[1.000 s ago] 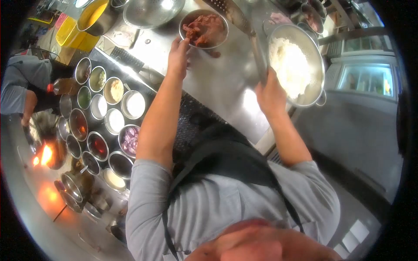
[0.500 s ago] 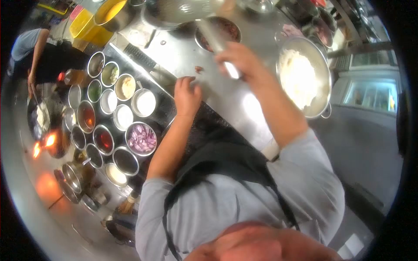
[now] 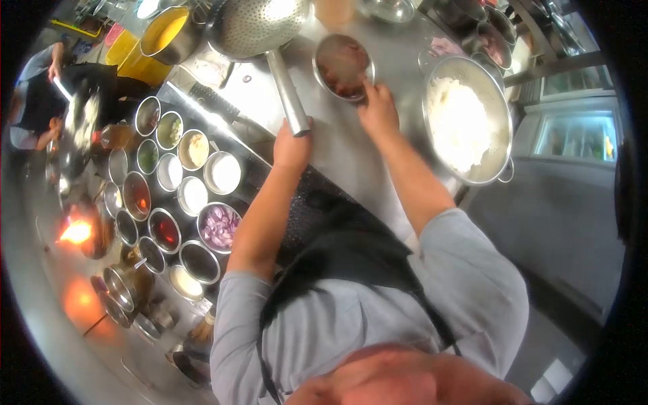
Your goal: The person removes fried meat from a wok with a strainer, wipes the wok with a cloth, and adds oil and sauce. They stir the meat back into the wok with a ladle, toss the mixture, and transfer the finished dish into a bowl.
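A large perforated metal strainer (image 3: 253,34) hangs over the far side of the steel counter, its thick metal handle (image 3: 287,91) pointing back toward me. My left hand (image 3: 293,147) is at the handle's near end, closed around it from below, with the fingers partly hidden. Further right, my right hand (image 3: 378,111) grips the near rim of a round metal bowl (image 3: 370,73) between thumb and fingers. Reddish-brown chunks of food (image 3: 343,64) fill that bowl.
Left of me stand several metal pots of ingredients, including sliced purple onion (image 3: 220,226). A colander of white food (image 3: 460,125) sits at right. A pot of yellow liquid (image 3: 165,30) stands far left. Beyond, another person tosses food in a wok (image 3: 75,145) near a flame (image 3: 75,232).
The strainer's handle has passed from my right hand to my left, and its perforated bowl shows fully now. My right hand has moved to the bowl of chunks. The other person's wok has lifted.
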Demonstrator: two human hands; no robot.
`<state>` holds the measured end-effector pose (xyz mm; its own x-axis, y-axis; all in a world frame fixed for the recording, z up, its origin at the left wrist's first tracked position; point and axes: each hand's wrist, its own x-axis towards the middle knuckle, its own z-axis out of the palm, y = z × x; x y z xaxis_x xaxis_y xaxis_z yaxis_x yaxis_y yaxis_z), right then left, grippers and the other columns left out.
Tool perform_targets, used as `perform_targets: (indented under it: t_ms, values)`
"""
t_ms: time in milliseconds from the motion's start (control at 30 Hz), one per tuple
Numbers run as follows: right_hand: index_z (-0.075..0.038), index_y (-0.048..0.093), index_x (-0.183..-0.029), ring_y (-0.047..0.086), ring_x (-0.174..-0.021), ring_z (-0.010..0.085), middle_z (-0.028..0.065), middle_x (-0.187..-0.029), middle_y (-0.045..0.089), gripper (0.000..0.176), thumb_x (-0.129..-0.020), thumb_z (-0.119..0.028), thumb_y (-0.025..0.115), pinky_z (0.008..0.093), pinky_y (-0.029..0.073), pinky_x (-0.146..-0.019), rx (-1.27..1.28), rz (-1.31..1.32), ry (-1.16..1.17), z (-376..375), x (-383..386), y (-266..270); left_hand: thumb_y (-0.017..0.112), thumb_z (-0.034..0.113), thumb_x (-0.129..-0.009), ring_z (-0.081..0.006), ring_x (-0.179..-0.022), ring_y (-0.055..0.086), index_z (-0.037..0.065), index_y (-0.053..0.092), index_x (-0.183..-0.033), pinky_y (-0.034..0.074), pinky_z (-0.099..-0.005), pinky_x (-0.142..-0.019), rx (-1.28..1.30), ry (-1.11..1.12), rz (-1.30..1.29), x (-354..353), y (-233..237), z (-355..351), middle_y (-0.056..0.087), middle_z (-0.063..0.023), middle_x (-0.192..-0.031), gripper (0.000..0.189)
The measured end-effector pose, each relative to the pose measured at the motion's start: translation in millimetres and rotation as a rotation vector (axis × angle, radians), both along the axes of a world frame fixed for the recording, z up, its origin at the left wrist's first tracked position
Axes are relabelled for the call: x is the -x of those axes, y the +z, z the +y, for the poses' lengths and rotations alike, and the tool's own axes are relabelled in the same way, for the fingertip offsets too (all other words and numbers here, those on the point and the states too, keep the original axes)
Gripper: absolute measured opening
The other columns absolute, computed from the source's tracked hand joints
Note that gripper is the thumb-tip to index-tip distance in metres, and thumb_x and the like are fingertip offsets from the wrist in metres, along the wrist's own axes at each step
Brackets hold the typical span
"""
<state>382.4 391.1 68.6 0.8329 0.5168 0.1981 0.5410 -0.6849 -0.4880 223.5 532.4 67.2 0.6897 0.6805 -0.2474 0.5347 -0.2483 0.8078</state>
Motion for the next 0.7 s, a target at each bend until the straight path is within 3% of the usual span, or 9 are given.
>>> perform_targets:
  t_ms: [67, 167, 233, 267, 367, 500, 567, 633, 700]
  values:
    - [-0.011, 0.058, -0.119, 0.054, -0.102, 0.0353, 0.0149, -0.106, 0.054, 0.04, -0.079, -0.01, 0.059, 0.0443, 0.047, -0.085, 0.004, -0.054, -0.001, -3.1, -1.1, -18.1, 0.055, 0.023, -0.085, -0.0453, -0.088, 0.057, 0.005, 0.061, -0.099, 0.045, -0.0509, -0.079, 0.043, 0.088, 0.018, 1.5, -10.3, 0.9, 0.059, -0.0235, -0.091, 0.023]
    - [-0.012, 0.06, -0.117, 0.054, -0.099, 0.0357, 0.0138, -0.104, 0.054, 0.038, -0.079, -0.01, 0.058, 0.045, 0.047, -0.083, -0.018, -0.114, -0.023, -5.5, -7.2, -25.4, 0.057, 0.024, -0.085, -0.0435, -0.087, 0.058, 0.004, 0.06, -0.095, 0.046, -0.0496, -0.074, -0.124, -0.038, -0.026, 4.1, -27.2, 3.6, 0.059, -0.0227, -0.086, 0.022]
    - [-0.012, 0.06, -0.115, 0.054, -0.099, 0.0357, 0.0133, -0.104, 0.055, 0.036, -0.08, -0.009, 0.057, 0.0449, 0.047, -0.082, -0.057, -0.102, 0.0, -2.9, -6.7, -8.0, 0.062, 0.018, -0.08, -0.0386, -0.083, 0.06, 0.005, 0.061, -0.091, 0.049, -0.0458, -0.07, -0.516, -0.253, 0.018, 10.8, -21.1, -0.1, 0.059, -0.0189, -0.087, 0.017]
    - [-0.012, 0.061, -0.113, 0.054, -0.098, 0.0358, 0.0129, -0.105, 0.055, 0.034, -0.08, -0.009, 0.057, 0.0448, 0.047, -0.082, -0.093, -0.09, 0.017, -2.7, -5.9, -1.4, 0.062, 0.018, -0.08, -0.0386, -0.083, 0.06, 0.005, 0.061, -0.091, 0.049, -0.0458, -0.07, -0.516, -0.255, 0.018, 16.6, -17.9, -5.6, 0.059, -0.0189, -0.087, 0.017]
    - [-0.008, 0.061, -0.11, 0.055, -0.099, 0.0354, 0.0144, -0.105, 0.056, 0.031, -0.079, -0.011, 0.059, 0.0445, 0.048, -0.083, -0.151, -0.162, 0.103, -2.9, -19.8, -2.9, 0.068, 0.01, -0.069, -0.031, -0.081, 0.06, 0.009, 0.061, -0.087, 0.05, -0.0427, -0.069, -0.608, -0.414, -0.431, 25.8, -9.4, -37.0, 0.058, -0.012, -0.094, 0.019]
    - [-0.005, 0.06, -0.107, 0.055, -0.101, 0.0348, 0.0165, -0.106, 0.057, 0.03, -0.078, -0.012, 0.062, 0.0441, 0.048, -0.084, -0.331, -0.024, -0.184, 2.8, -18.8, -5.2, 0.07, 0.012, -0.072, -0.0297, -0.09, 0.058, 0.006, 0.058, -0.091, 0.049, -0.041, -0.076, -0.754, -0.336, -0.485, -44.9, 62.1, -63.4, 0.058, -0.0111, -0.096, 0.023]
    - [-0.004, 0.058, -0.108, 0.054, -0.103, 0.035, 0.0182, -0.103, 0.057, 0.033, -0.077, -0.014, 0.064, 0.0449, 0.047, -0.084, -0.097, -0.208, -0.048, -2.4, -21.3, -11.3, 0.07, 0.012, -0.072, -0.0297, -0.093, 0.057, 0.006, 0.058, -0.093, 0.048, -0.0423, -0.079, -0.766, -0.296, -0.449, -73.8, 79.6, -52.9, 0.057, -0.011, -0.097, 0.025]
    - [-0.004, 0.058, -0.106, 0.054, -0.102, 0.0354, 0.0174, -0.102, 0.056, 0.031, -0.077, -0.014, 0.064, 0.0455, 0.047, -0.083, 0.032, -0.134, 0.015, -9.1, -24.8, -24.9, 0.071, 0.015, -0.073, -0.0324, -0.103, 0.055, 0.005, 0.059, -0.103, 0.044, -0.0457, -0.088, -0.84, -0.27, -0.219, -90.3, 92.3, -39.9, 0.057, -0.0141, -0.105, 0.034]
    - [-0.005, 0.058, -0.104, 0.055, -0.101, 0.0358, 0.0167, -0.101, 0.056, 0.029, -0.077, -0.014, 0.065, 0.0461, 0.047, -0.083, 0.156, -0.06, 0.069, -14.5, -29.0, -30.2, 0.071, 0.018, -0.072, -0.0344, -0.111, 0.051, 0.004, 0.058, -0.108, 0.042, -0.0459, -0.094, -0.903, -0.215, -0.229, -77.8, 103.2, -24.6, 0.054, -0.0169, -0.116, 0.041]
